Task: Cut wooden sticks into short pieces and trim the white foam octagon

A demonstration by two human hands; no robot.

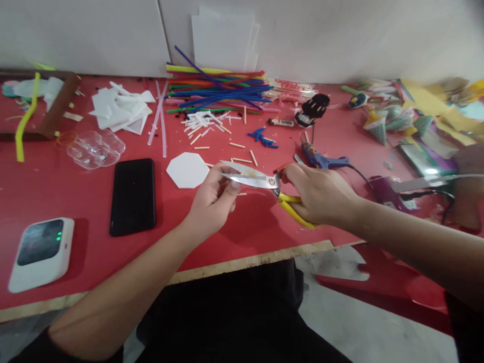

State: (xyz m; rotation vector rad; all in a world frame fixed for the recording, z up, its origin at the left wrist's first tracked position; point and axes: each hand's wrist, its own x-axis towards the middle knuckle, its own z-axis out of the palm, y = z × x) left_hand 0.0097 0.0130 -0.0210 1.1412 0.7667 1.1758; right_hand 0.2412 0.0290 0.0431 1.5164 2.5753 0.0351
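My right hand [321, 194] is wrapped round the yellow handles of a pair of scissors [257, 180], whose blades are parted and point left over the red table. My left hand [216, 196] is closed in a pinch at the blade tips, thumb against the fingers; whatever is between them is hidden or too small to name. A white octagonal piece [188, 170] lies flat just left of the left hand. Short pale sticks [237, 145] and small blue pieces [260, 137] are scattered beyond the hands.
A black phone [133, 196] and a white device [42, 254] lie at left. Colourful pipe cleaners [223, 91] are heaped at the back, near white scraps [123, 108]. A blue glue gun [325, 160] with a cord rests at right. Another person's hand [471, 186] is at far right.
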